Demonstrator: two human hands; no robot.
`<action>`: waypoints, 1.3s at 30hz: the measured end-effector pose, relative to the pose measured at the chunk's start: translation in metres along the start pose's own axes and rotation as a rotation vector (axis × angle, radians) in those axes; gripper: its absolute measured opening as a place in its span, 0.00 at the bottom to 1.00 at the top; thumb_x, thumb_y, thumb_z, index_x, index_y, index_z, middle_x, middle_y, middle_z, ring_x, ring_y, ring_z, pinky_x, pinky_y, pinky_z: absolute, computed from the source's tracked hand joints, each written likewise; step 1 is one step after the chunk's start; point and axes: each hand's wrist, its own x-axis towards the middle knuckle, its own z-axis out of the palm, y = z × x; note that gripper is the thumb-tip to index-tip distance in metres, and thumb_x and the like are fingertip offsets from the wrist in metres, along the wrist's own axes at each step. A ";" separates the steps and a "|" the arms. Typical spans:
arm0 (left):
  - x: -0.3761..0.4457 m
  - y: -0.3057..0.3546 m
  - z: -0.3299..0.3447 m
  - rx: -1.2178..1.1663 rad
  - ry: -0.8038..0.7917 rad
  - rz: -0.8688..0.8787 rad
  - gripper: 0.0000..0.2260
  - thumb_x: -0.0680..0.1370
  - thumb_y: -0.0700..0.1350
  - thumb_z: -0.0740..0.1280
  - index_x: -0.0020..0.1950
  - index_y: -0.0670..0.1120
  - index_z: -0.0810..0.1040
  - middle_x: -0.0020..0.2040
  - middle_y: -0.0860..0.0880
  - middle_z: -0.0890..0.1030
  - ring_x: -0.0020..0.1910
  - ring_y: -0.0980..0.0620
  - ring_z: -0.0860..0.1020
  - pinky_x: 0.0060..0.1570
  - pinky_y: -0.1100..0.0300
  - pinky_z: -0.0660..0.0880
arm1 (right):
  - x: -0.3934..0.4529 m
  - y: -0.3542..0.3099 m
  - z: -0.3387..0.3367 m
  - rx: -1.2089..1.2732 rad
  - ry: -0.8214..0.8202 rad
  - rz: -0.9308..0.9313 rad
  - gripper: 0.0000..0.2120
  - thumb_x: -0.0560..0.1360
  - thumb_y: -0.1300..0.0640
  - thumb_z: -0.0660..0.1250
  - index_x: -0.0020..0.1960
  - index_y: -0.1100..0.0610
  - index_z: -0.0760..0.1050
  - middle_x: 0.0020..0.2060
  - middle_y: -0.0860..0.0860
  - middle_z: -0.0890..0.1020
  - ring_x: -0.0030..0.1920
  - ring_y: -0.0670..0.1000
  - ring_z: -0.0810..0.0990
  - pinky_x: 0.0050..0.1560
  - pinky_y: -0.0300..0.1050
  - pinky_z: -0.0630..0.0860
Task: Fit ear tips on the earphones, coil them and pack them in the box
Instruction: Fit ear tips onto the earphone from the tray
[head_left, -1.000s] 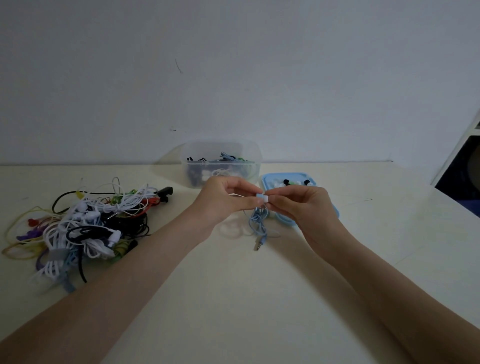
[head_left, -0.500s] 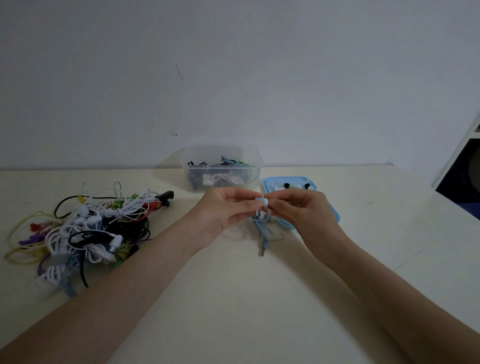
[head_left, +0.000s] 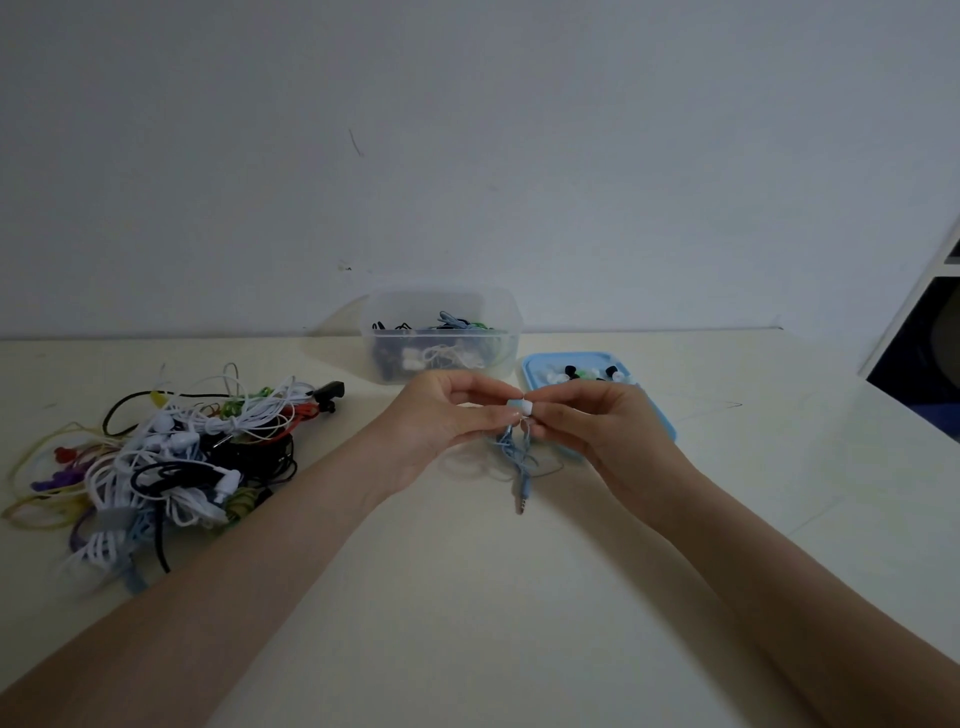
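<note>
pile: messy tangle of earphones (head_left: 156, 457) on the worktop (head_left: 467, 597), far left
left hand (head_left: 441, 421): grip pinching the blue earphone (head_left: 519, 457)
right hand (head_left: 597, 426): pinching a white ear tip (head_left: 526, 408) against it
box (head_left: 441, 338): clear, just behind
tray (head_left: 597, 379): blue, holds tips

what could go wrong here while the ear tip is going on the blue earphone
1. The white ear tip is pinched only at the fingertips of the left hand and right hand; it could slip and drop onto the table.
2. The blue cable hangs loose, plug near the tabletop; it might snag or tangle.
3. The right wrist sits over the blue tray and may knock it.
</note>
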 end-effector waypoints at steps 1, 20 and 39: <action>0.000 0.000 0.000 0.017 0.008 0.014 0.07 0.70 0.33 0.71 0.45 0.42 0.80 0.42 0.47 0.83 0.41 0.55 0.81 0.42 0.69 0.77 | 0.000 0.000 0.001 0.014 0.017 -0.001 0.07 0.71 0.68 0.68 0.48 0.68 0.79 0.38 0.58 0.82 0.37 0.49 0.81 0.43 0.36 0.78; 0.001 0.001 0.002 0.181 0.084 0.148 0.07 0.68 0.34 0.73 0.42 0.44 0.81 0.40 0.49 0.83 0.38 0.57 0.81 0.39 0.71 0.75 | -0.001 -0.004 0.010 -0.348 0.122 -0.180 0.06 0.69 0.67 0.71 0.40 0.57 0.81 0.33 0.50 0.84 0.35 0.48 0.83 0.42 0.38 0.80; 0.008 -0.006 -0.013 0.329 0.117 0.103 0.08 0.70 0.34 0.72 0.44 0.46 0.79 0.40 0.48 0.81 0.37 0.56 0.79 0.37 0.69 0.77 | 0.009 -0.005 -0.010 -0.646 0.226 -0.307 0.05 0.74 0.66 0.66 0.44 0.60 0.81 0.34 0.49 0.81 0.31 0.38 0.78 0.33 0.28 0.73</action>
